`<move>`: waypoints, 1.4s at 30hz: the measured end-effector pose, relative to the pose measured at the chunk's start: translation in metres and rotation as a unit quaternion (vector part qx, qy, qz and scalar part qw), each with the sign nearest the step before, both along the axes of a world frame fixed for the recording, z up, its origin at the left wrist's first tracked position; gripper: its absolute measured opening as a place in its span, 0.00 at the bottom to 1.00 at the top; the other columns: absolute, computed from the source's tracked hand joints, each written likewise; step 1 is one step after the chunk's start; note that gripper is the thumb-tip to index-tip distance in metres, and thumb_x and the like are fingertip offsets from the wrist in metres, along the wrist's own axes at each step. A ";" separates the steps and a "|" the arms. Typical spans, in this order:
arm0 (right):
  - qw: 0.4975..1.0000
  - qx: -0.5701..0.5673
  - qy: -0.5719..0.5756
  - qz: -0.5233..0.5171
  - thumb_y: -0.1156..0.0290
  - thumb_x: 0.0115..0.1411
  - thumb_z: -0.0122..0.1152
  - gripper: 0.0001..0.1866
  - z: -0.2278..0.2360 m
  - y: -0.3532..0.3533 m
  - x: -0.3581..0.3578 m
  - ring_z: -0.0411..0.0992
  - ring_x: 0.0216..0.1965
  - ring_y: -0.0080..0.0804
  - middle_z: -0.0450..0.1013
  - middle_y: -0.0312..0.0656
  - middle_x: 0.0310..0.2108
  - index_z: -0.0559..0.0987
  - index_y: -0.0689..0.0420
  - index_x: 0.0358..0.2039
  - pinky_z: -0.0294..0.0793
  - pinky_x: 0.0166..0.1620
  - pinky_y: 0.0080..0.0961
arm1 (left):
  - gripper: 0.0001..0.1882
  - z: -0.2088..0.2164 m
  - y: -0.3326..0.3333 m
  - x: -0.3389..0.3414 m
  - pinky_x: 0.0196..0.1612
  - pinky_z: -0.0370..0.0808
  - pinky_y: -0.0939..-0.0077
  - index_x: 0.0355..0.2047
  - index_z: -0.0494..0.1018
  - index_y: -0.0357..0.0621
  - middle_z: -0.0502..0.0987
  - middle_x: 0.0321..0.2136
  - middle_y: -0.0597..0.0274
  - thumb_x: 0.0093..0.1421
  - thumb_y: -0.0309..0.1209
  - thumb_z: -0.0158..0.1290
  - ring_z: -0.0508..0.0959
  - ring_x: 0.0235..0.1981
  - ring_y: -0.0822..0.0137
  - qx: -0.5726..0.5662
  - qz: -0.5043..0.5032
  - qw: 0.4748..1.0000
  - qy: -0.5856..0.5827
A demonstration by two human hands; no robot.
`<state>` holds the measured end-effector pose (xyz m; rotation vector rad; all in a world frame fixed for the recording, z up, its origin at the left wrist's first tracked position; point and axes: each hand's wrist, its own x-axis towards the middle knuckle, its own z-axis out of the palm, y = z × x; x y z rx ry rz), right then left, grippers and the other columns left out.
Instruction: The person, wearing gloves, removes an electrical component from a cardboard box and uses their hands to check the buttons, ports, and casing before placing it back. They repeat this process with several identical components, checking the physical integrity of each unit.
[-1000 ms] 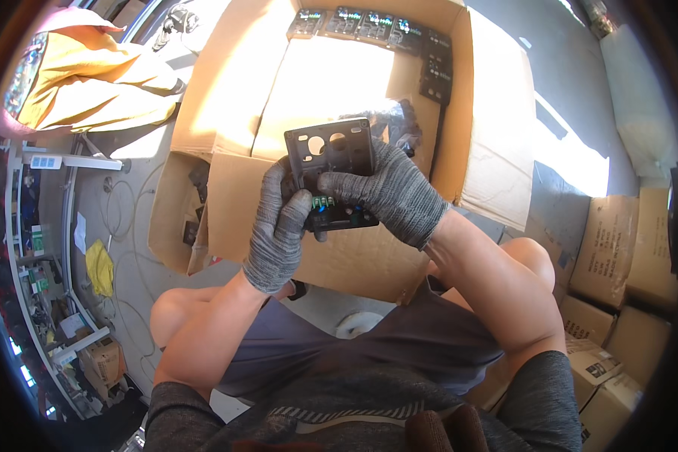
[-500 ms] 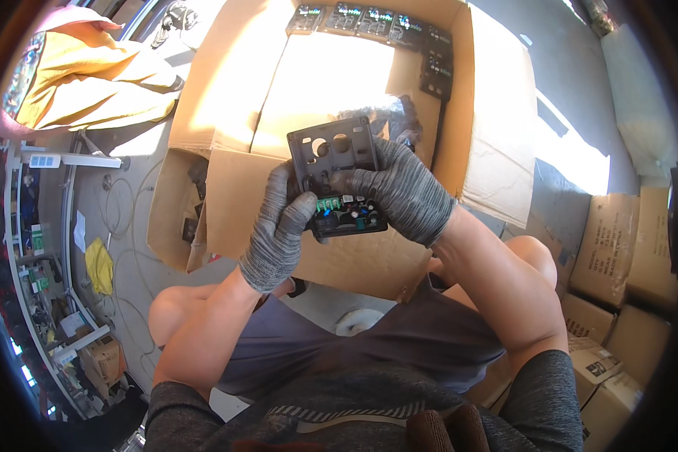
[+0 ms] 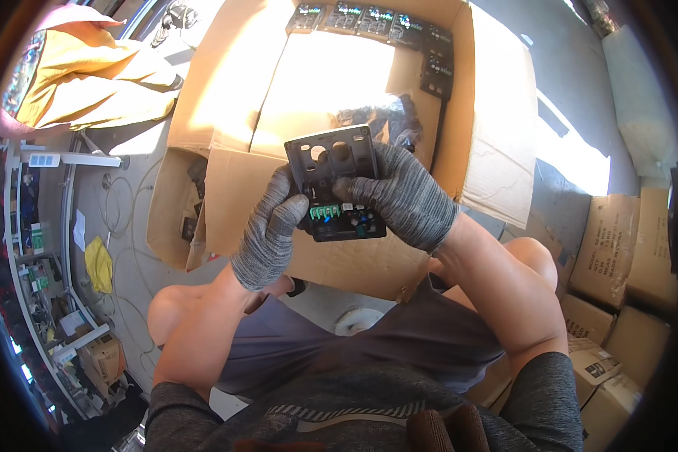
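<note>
Both my hands, in grey knitted gloves, hold a black plastic device housing (image 3: 328,170) above the near flap of a large carton. Its upper plate has round and slotted holes. Below it, the lower part shows a dark circuit board (image 3: 350,227) with a green terminal block (image 3: 325,213). My left hand (image 3: 266,239) grips the left edge, thumb beside the terminal block. My right hand (image 3: 414,197) holds the right side, its thumb laid across the inner face between plate and board. The fingers behind the housing are hidden.
Several black devices (image 3: 375,22) line the far and right inner edges of the open carton (image 3: 497,120). Crumpled clear plastic (image 3: 388,117) lies inside it. A person in yellow trousers (image 3: 102,75) is at far left. Closed cartons (image 3: 603,237) stack at right; a shelf rack (image 3: 71,203) stands left.
The housing has tilted, and its lower part has dropped slightly, so more of the green terminal block shows. My left hand has shifted a little down and left with it.
</note>
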<state>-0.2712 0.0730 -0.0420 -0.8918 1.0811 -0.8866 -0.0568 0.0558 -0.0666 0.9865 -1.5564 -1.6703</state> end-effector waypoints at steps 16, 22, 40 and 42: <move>0.988 0.089 -0.123 -0.026 0.80 0.61 0.61 0.17 -0.010 0.002 -0.005 0.77 0.43 0.25 0.80 0.38 0.42 0.80 0.60 0.51 0.77 0.50 0.24 | 0.21 -0.004 -0.005 0.010 0.52 0.78 0.68 0.56 0.63 0.37 0.74 0.47 0.55 0.68 0.36 0.48 0.77 0.47 0.68 0.231 0.039 0.970 0.073; 0.989 0.078 -0.118 -0.034 0.78 0.61 0.63 0.16 -0.008 0.003 -0.006 0.77 0.43 0.24 0.80 0.38 0.42 0.80 0.59 0.50 0.78 0.50 0.23 | 0.14 0.005 -0.004 0.011 0.46 0.76 0.74 0.52 0.66 0.35 0.74 0.40 0.59 0.70 0.31 0.48 0.75 0.39 0.71 0.143 0.007 0.990 0.015; 0.995 0.070 -0.065 -0.034 0.79 0.62 0.61 0.16 0.003 0.003 -0.007 0.77 0.44 0.26 0.80 0.39 0.41 0.79 0.60 0.51 0.78 0.50 0.23 | 0.11 0.004 -0.003 0.010 0.50 0.73 0.76 0.49 0.68 0.40 0.73 0.42 0.64 0.68 0.25 0.52 0.73 0.44 0.74 -0.034 0.000 0.999 -0.021; 0.992 0.070 -0.090 -0.051 0.79 0.62 0.61 0.15 0.002 0.003 -0.006 0.77 0.44 0.26 0.80 0.39 0.41 0.80 0.60 0.50 0.78 0.51 0.24 | 0.09 0.004 -0.003 0.010 0.50 0.74 0.76 0.47 0.69 0.40 0.75 0.40 0.64 0.68 0.24 0.52 0.74 0.43 0.74 -0.064 0.015 0.998 -0.024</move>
